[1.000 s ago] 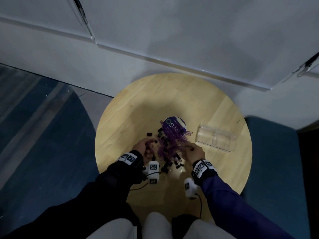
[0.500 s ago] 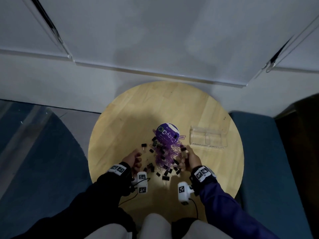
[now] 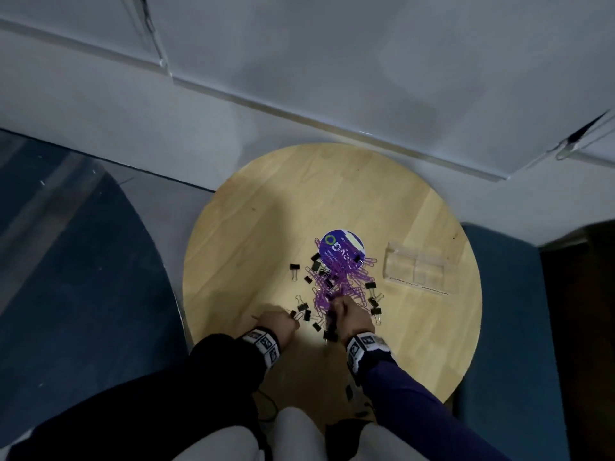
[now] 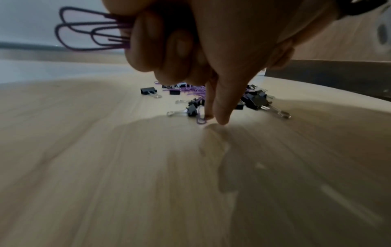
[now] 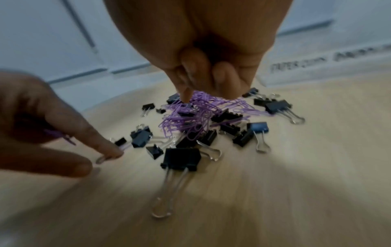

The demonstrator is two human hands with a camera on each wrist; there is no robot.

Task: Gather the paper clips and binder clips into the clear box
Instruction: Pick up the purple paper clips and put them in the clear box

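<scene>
Two hands work a heap of purple paper clips [image 3: 342,287] and black binder clips [image 3: 294,267] mid-surface: left hand [image 3: 278,324] grasping a few paper clips, right hand [image 3: 351,316] pinching into the heap, clear box [image 3: 416,269] at far right apparently unfilled

A round wooden desk [image 3: 266,227] stands close to a white wall [image 3: 332,61]. A round purple lid with a green ring and white writing [image 3: 341,249] lies flat near the middle of the desk. A dark blue seat [image 3: 509,311] sits by the right edge of the desk. Another dark blue shape [image 3: 83,261] lies by the left edge, on a grey floor [image 3: 173,197]. The person's light trousers [image 3: 299,437] show at the near edge.
</scene>
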